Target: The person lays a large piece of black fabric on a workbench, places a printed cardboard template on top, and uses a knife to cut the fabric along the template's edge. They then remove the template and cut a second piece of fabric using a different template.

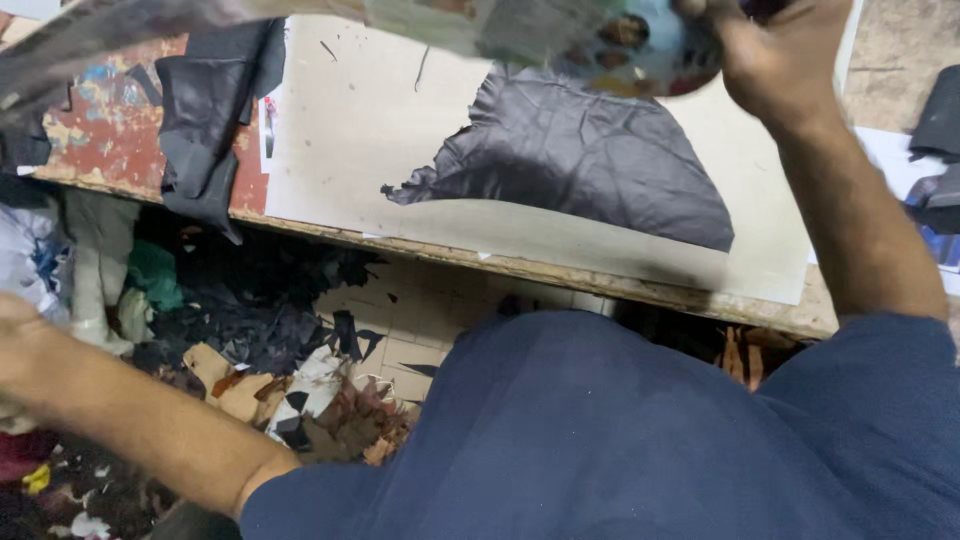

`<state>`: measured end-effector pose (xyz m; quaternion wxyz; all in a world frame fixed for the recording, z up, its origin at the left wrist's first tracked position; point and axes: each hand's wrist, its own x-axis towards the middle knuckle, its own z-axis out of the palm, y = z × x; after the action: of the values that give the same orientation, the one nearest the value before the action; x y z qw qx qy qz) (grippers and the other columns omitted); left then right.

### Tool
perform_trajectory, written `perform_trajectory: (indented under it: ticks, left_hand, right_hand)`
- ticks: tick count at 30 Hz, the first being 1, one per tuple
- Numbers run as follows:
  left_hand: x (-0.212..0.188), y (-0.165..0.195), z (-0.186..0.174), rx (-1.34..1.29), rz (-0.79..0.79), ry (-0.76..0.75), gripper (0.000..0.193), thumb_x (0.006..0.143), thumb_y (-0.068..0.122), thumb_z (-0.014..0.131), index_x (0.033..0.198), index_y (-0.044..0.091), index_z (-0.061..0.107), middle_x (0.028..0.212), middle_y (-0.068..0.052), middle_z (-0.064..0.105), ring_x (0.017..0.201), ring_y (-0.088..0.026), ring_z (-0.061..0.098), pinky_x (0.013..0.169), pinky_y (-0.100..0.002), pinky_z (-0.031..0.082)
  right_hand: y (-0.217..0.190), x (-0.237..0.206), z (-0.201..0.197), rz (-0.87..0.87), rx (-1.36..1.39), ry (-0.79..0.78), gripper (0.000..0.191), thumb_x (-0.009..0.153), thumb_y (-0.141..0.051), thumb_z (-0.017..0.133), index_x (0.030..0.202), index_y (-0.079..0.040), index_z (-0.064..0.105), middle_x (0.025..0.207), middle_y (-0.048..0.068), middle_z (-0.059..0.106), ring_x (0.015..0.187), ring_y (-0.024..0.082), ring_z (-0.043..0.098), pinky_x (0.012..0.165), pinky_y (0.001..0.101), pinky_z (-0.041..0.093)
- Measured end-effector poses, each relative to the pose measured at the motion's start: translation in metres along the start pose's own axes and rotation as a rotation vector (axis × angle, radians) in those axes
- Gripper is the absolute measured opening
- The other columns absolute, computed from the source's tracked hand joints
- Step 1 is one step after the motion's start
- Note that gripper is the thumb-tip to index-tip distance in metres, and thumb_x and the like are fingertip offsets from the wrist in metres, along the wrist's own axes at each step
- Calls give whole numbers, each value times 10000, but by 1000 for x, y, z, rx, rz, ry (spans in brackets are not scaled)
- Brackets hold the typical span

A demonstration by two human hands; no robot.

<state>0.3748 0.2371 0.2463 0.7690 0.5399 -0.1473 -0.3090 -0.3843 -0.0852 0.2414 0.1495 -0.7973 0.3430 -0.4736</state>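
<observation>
A dark grey leather piece [580, 160] lies flat on a pale cutting board [350, 130] on the workbench. My right hand [780, 55] is raised above the board's far right and is shut on a blurred, printed sheet or wrapper [480, 25] that stretches leftward across the top of the view. My left hand [15, 350] reaches down low at the far left edge, over a heap of scraps; its fingers are cut off by the frame.
Another black leather piece [205, 110] hangs over the bench's worn front edge [520, 265] at left. Below, the tiled floor [420, 320] holds black offcuts [250, 310], brown scraps [230, 385] and cloth. Dark pieces [940, 140] lie at far right.
</observation>
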Motion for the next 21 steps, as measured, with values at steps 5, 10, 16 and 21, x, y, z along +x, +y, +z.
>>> perform_trajectory:
  ticks: [5,10,16,21]
  left_hand:
    - [42,-11,-64,647,-180,8,294,873,-24,537,1164,11,522,1087,-296,633,972,-512,671,841,-570,553]
    - [134,-27,25,1361,97,-319,190,879,47,571,1057,1,619,996,-288,656,900,-510,674,793,-575,543]
    - [153,-168,214,1757,867,-244,155,910,146,647,971,15,705,930,-262,701,811,-500,671,716,-580,531]
    - [40,-277,309,1449,989,-655,478,981,353,792,1326,61,635,1300,-194,630,1170,-388,573,908,-526,480]
  right_hand:
    - [-86,-39,18,218,440,41,164,1041,19,744,1149,70,632,1044,134,728,924,156,720,828,254,616]
    - [-59,-56,51,560,527,11,340,971,-32,800,1259,67,649,1062,175,763,908,134,752,768,241,612]
    - [54,-76,120,497,54,-42,404,884,-53,902,1208,63,689,988,164,765,884,194,752,733,304,607]
    - [68,-124,133,513,-146,88,624,863,-31,875,1402,38,567,1222,203,661,1035,269,714,818,357,587]
